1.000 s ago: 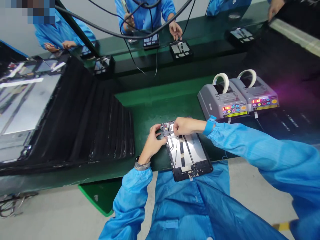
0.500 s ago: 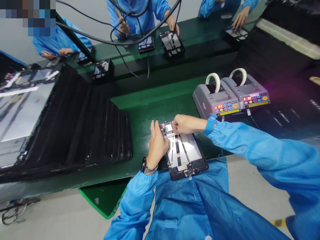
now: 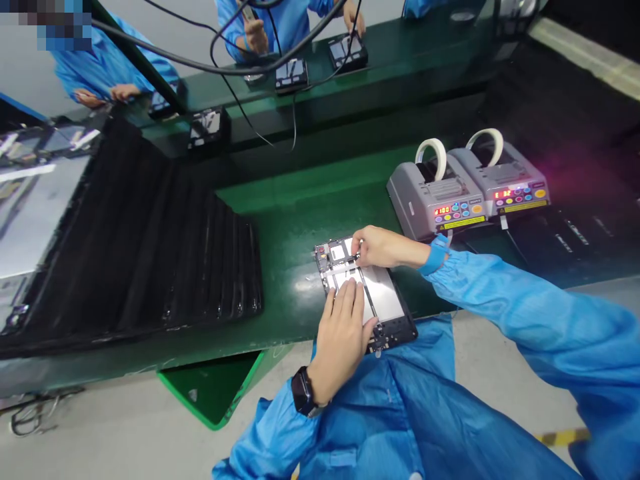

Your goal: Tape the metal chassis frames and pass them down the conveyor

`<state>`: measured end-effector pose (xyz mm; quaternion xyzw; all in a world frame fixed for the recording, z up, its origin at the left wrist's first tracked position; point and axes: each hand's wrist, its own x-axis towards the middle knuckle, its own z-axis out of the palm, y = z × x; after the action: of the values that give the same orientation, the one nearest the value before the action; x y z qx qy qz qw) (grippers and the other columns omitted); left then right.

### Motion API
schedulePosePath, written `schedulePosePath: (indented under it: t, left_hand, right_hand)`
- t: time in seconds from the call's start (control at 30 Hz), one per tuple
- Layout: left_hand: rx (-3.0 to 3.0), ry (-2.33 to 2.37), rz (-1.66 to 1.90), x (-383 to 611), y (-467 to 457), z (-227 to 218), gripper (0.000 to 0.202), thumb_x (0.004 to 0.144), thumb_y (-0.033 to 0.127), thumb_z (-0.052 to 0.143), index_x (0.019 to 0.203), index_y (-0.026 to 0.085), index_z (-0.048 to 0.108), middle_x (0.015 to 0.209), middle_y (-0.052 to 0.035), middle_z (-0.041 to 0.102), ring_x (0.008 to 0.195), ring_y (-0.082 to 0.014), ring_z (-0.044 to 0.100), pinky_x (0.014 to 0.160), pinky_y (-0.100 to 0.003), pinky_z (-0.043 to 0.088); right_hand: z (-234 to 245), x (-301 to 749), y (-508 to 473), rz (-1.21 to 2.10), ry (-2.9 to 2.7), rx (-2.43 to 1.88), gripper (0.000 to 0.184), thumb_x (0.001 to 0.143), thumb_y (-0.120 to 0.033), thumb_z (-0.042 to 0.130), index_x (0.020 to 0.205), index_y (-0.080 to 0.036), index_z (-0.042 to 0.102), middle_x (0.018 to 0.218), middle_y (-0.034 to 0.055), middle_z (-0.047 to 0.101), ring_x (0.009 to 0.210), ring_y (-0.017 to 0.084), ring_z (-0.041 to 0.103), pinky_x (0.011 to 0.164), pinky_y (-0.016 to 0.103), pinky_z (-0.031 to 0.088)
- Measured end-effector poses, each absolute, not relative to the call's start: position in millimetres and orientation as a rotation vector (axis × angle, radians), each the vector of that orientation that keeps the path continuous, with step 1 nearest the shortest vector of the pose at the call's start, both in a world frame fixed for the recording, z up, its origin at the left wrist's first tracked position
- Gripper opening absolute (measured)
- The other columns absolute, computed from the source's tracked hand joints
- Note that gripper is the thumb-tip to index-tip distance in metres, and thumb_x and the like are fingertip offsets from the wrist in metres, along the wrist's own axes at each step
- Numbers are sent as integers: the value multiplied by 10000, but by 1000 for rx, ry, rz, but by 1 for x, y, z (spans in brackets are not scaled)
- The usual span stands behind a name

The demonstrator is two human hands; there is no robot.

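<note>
An opened tablet (image 3: 384, 297) lies at the front edge of the green table, its silver battery area and circuit boards exposed. My left hand (image 3: 345, 327) rests flat across its lower left part, fingers stretched out and covering some of the battery area. At the upper right of the tablet, my right hand (image 3: 375, 247) has its fingertips pinched together near a circuit board. What they pinch, if anything, is too small to make out. A strip of whitish tape (image 3: 342, 269) crosses the tablet below the board, just beyond my left fingertips.
Two grey tape dispensers (image 3: 440, 200) with lit displays stand at the right. A tall stack of black trays (image 3: 200, 267) fills the left side. A green bin (image 3: 215, 393) sits below the table edge. Black cables (image 3: 235, 100) hang ahead; co-workers handle devices across the table.
My left hand has moved from the tablet's upper left edge down onto its middle and flattened. My right hand stays pinched near the board, shifted slightly right.
</note>
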<state>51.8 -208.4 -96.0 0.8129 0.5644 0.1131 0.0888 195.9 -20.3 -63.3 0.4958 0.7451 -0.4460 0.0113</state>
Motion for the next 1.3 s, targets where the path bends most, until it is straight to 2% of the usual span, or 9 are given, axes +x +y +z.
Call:
schedulePosePath:
  t: [0.17,0.33,0.5,0.6,0.73,0.87,1.0,1.13,1.3]
  left_hand:
    - [2408,1739,335,58,-206,-98,656,1011,394,513,1604,162,353,1582,-183,466,1475,-343,434,1239,-571,327]
    - [2394,1758,319,62,-205,-97,671,1016,425,497,1608,148,342,1561,-203,481,1461,-361,439,1228,-597,313]
    - [2384,1757,330,64,-204,-96,688,1008,423,516,1620,178,320,1557,-200,487,1455,-365,443,1219,-615,306]
    - [2369,1770,317,65,-204,-97,670,1013,411,502,1611,156,341,1571,-206,468,1460,-365,436,1222,-607,303]
    - [2373,1768,295,65,-205,-98,651,1014,405,496,1589,122,383,1576,-223,453,1470,-370,423,1234,-599,287]
    - [2391,1764,313,64,-205,-99,656,1015,404,494,1602,147,356,1571,-214,462,1470,-367,422,1230,-613,288]
    - [2391,1743,356,61,-202,-99,653,1011,423,500,1596,170,356,1546,-209,486,1456,-365,436,1215,-609,317]
    - [2378,1652,432,51,-201,-99,622,1019,392,487,1579,151,366,1540,-219,481,1447,-359,444,1189,-590,365]
    - [2290,1844,521,29,-202,-101,606,1016,348,491,1579,157,375,1587,-202,445,1504,-383,364,1223,-641,281]
  right_hand:
    - [-63,200,-29,-1299,2408,1620,211,729,-164,758,922,-197,679,767,-12,711,688,143,636,629,235,399]
    - [-61,200,-35,-1211,2467,1615,221,761,-145,729,962,-207,661,844,1,722,757,153,643,686,240,400]
    - [-62,201,-38,-1174,2487,1615,233,780,-161,715,1000,-207,651,892,15,721,802,168,642,697,247,395]
    - [-64,200,-39,-1124,2507,1607,238,794,-153,684,1022,-208,647,926,28,724,835,180,644,698,251,391]
    - [-65,196,-44,-944,2553,1585,303,803,-110,627,1087,-214,628,968,49,731,875,204,659,691,266,378]
    - [-61,193,-50,-758,2543,1538,325,848,-119,602,1160,-209,602,985,83,737,919,254,689,691,296,380]
    - [-53,191,-55,-616,2511,1562,315,929,-235,619,1234,-184,559,1059,132,740,969,288,712,743,316,417]
    - [-52,180,-58,-576,2522,1630,504,930,-526,682,1232,-151,532,1085,172,743,1012,319,719,775,327,452]
    - [-58,185,-58,-517,2506,1730,628,910,-661,655,1215,-128,523,1053,210,746,1026,346,724,785,343,470]
